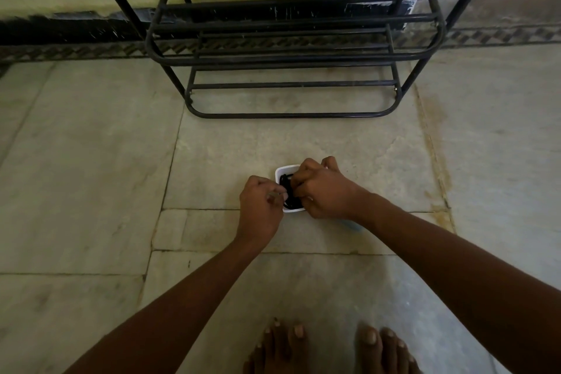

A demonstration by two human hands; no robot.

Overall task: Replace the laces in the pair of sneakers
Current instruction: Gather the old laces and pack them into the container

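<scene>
Two hands at work, head view only. Step, by judgement: fetching replacement laces [288, 193] from small white tub [280, 171] on floor [91, 161], frame centre. L hand [259, 209] at tub's 9 o'clock, fingers curled, pinching something thin, prob. a lace end. R hand [321, 191] over tub's 3 o'clock side, fingers bent into black bundle, gripping it. Sneakers not in view. Rack [288, 39] at 12. Next: lift bundle clear, untangle w/o knotting.
</scene>
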